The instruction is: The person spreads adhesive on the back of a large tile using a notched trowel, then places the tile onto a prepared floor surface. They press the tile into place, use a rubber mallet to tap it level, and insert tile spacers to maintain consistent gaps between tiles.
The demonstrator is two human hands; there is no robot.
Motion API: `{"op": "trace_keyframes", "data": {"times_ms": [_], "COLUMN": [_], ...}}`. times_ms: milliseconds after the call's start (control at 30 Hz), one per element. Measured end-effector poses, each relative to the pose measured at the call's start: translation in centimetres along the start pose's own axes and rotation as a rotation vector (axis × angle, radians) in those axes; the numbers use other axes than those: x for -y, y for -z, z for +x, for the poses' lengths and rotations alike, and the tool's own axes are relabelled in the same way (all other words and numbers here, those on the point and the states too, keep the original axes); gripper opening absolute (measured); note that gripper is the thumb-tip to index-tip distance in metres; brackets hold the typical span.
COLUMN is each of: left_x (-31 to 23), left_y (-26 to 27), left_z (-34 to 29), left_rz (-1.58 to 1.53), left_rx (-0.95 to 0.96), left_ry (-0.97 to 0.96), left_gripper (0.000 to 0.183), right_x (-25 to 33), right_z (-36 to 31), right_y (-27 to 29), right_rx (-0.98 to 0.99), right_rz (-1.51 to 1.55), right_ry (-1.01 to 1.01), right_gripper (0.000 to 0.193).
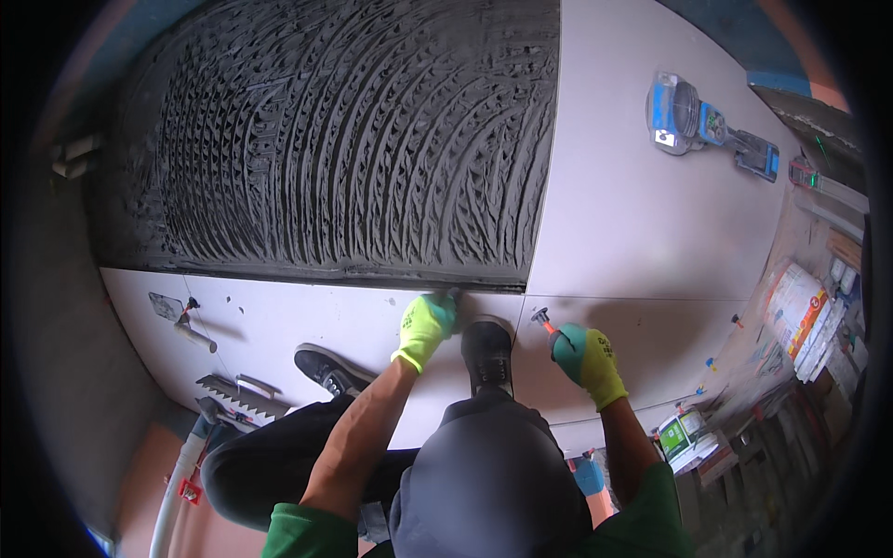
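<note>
Floor [642,242] here is big pale tiles, with a wide patch of dark mortar [372,139] combed into curved ridges filling the upper left, and dark walls around the edges. The left hand [430,325], in a yellow and teal glove, is down on the front tile [270,302] right by the lower edge of the mortar. Its fingertips are in shadow, so I honestly can't tell if they're pinching something or just pressing. Right hand [584,361], same kind of glove, has its fingers wrapped around a small tool [544,321] with an orange stem and a dark crosspiece, sticking out toward the upper left, just right of the shoe [487,355] planted between the hands. The other shoe [332,369] is turned out to the left. Further left there's a trowel [167,307] with a pale handle, and below that a notched trowel [244,400]. Over on the right tile sits a blue and grey power tool [684,116], well away from both hands, and a white bucket [795,307] stands by the right edge among other clutter.
</note>
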State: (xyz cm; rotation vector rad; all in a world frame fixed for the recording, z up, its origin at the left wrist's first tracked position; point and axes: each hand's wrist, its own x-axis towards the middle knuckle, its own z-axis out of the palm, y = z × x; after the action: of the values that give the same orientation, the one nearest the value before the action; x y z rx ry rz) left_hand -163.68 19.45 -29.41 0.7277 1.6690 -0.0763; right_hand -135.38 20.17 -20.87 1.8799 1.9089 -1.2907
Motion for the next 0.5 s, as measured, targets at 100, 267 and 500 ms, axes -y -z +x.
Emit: {"op": "trace_keyframes", "data": {"times_ms": [100, 267, 500], "left_x": [-0.7, -2.5, -3.6], "left_y": [-0.2, -1.0, -0.4], "left_z": [-0.1, -2.1, -4.4], "left_rz": [0.122, 0.224, 0.154], "left_rx": [-0.069, -0.027, 0.253], "left_ry": [-0.153, -0.209, -0.344], "left_gripper": [0.037, 0.035, 0.033], "right_x": [0.4, 1.6, 3.1], "right_z": [0.4, 0.7, 1.7], "right_y": [-1.2, -2.7, -4.0], "right_rx": [-0.032, -0.051, -0.018], "right_rz": [-0.113, -0.187, -0.205], "right_ry": [0.051, 0.031, -0.043], "right_gripper": [0.017, 0.016, 0.021]}}
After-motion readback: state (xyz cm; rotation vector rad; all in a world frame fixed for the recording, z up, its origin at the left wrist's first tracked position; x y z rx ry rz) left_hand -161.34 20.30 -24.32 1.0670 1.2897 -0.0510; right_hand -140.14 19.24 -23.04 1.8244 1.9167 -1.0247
